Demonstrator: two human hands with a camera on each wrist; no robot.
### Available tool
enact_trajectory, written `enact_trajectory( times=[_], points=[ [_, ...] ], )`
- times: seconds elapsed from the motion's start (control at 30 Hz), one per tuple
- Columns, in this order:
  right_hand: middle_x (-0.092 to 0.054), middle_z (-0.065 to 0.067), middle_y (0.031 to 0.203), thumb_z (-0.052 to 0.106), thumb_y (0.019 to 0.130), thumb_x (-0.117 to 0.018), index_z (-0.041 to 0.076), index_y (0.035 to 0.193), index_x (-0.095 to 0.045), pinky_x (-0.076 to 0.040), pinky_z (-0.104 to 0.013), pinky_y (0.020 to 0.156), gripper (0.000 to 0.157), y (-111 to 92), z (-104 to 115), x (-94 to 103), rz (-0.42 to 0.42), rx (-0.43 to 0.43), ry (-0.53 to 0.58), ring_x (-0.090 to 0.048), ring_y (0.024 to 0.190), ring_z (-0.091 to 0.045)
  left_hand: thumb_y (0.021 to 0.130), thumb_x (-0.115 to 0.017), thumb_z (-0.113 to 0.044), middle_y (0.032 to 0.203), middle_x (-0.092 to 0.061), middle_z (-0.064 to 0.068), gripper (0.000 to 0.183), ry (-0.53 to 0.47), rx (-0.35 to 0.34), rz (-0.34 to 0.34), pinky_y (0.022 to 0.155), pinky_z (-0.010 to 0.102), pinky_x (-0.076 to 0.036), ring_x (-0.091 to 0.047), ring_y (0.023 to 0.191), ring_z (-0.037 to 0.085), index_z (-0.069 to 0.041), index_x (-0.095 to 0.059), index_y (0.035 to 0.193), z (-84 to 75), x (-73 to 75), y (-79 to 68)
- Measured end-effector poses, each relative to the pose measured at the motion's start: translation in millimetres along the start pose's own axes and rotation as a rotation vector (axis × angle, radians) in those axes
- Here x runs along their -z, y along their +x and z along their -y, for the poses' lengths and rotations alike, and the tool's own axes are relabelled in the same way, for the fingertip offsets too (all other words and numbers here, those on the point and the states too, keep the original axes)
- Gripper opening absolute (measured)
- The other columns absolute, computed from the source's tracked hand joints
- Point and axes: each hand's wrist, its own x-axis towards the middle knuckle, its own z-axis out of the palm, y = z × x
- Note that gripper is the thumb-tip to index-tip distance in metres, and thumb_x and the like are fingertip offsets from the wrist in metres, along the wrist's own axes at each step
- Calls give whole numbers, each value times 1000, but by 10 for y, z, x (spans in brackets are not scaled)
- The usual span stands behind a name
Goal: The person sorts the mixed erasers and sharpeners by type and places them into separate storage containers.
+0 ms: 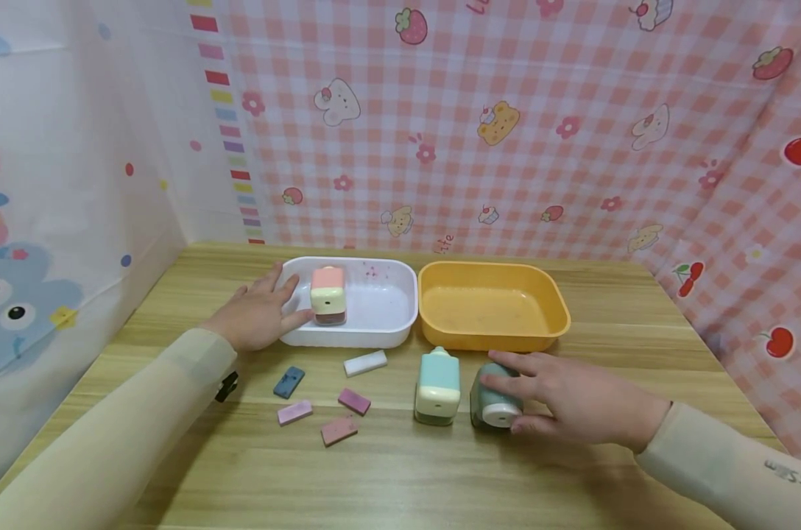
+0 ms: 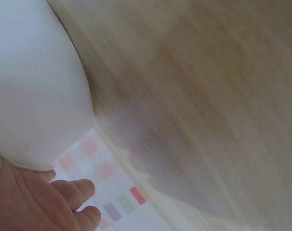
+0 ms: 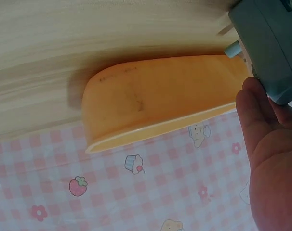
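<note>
My left hand [image 1: 258, 313], fingers spread, is at the left end of a white tray [image 1: 400, 335]. A pink and cream pencil sharpener [image 1: 328, 298] stands inside that tray, close to the thumb and fingertips. My right hand [image 1: 573, 397] is at a dark green pencil sharpener [image 1: 500, 394] with a pale front; its fairly straight fingers touch the top and side. In the right wrist view, fingers [image 3: 254, 103] lie against the green body [image 3: 269, 48]. Just left of it stands a mint and cream pencil sharpener [image 1: 438, 386].
An orange tray [image 1: 559, 324] adjoins the white one. In front lie small blocks like erasers: white [image 1: 365, 364], dark blue [image 1: 288, 383], pale pink [image 1: 294, 412], magenta [image 1: 354, 401] and salmon [image 1: 339, 431]. Patterned cloth [image 1: 453, 184] hangs behind the wooden table [image 1: 440, 486].
</note>
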Motion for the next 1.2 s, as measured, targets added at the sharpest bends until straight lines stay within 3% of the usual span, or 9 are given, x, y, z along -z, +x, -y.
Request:
enact_trajectory(
  times=[0.6, 1.2],
  points=[
    [-60, -13, 151, 42, 98, -75, 27, 148, -62, -61, -45, 96, 55, 39, 27, -47, -69, 24, -17, -67, 125, -28, 101, -25, -80, 176, 6, 25, 100, -13, 4, 0, 125, 76, -10, -4, 162, 50, -8, -11, 169, 7, -16, 0],
    [-62, -14, 148, 41, 96, -78, 25, 145, -64, -61, -46, 97, 54, 51, 11, -69, -104, 52, -58, -67, 124, -28, 102, -26, -79, 175, 6, 26, 99, -3, 4, 0, 125, 76, -10, -6, 161, 51, -8, -10, 170, 3, -5, 2]
  ],
)
